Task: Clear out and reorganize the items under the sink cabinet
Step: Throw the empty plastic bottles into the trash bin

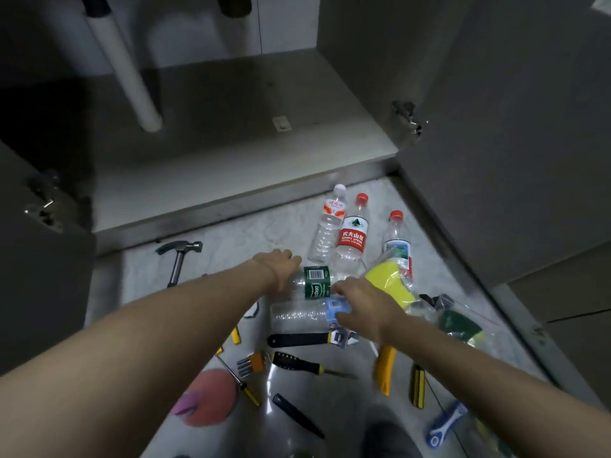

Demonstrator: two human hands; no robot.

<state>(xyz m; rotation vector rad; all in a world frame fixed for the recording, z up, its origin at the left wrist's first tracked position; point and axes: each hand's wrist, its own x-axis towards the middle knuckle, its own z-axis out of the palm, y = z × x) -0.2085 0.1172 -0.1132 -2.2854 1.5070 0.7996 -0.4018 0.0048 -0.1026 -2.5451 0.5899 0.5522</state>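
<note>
Evidently the cabinet shelf (231,153) has been emptied and its contents lie spread on the marble floor (231,233) in front, so the step in hand is judged to be gathering the bottles for sorting or return. Nearest, screwdrivers (297,361) and a yellow utility knife (385,368) are scattered under the forearms; these are best left unswept while the bottles are lifted. Just beyond, a clear lying bottle (297,314) is covered at its blue-labelled end by the right hand (360,304), palm down, fingers curled over it; whether it is truly gripped cannot be told. The left hand (281,266), wrist bent and reaching further, rests on the clear end of the green-labelled bottle (315,282), its fingers hidden. Each bottle should be grasped round its body, since empty plastic will roll and dent. Farther right, three upright bottles (350,236) stand near the cabinet plinth; a hammer (180,256) lies at far left.
</note>
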